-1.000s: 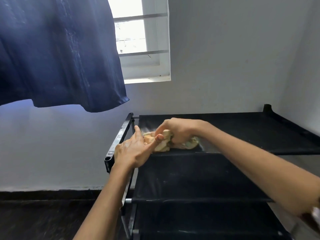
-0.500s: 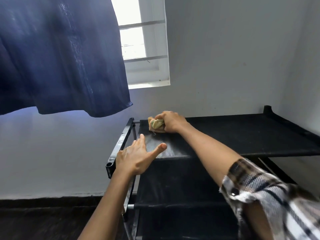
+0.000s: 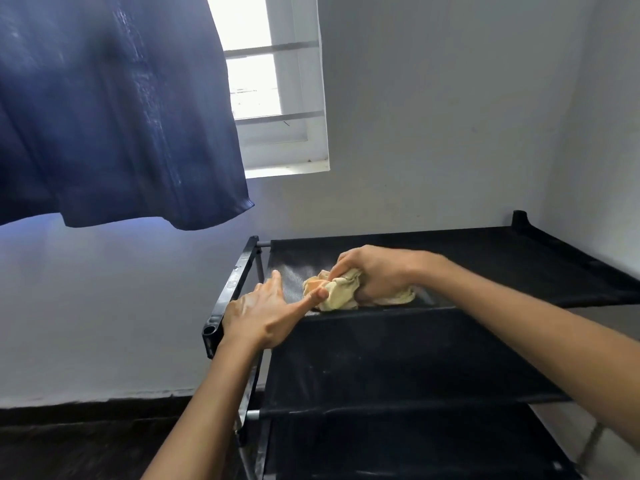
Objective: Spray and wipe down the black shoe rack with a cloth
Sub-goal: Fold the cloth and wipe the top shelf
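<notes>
Comparing against half a second back, the cloth (image 3: 341, 292) has travelled from the far left corner of the shoe rack's (image 3: 485, 265) top shelf to that shelf's near front edge, bunched and pale yellow against the black fabric.

Nearest the rack's front left post, the left hand (image 3: 268, 311) rests flat on the shelf edge, fingers straight, holding nothing; its thumb reaches toward the cloth and appears to touch it, where earlier it lay apart.

Just beyond, the right hand (image 3: 377, 271) has its fingers curled over the cloth, gripping it firmly and pressing it onto the shelf.

Assessment: one pull stroke across the left end of the top shelf looks complete, the left hand steadying the rack. A faint lighter streak shows behind the cloth. The shelf's right end and the lower shelves probably remain to be wiped. No spray bottle is in view.

Farther off, a dark blue garment (image 3: 114, 109) hangs before the window (image 3: 277, 84).
</notes>
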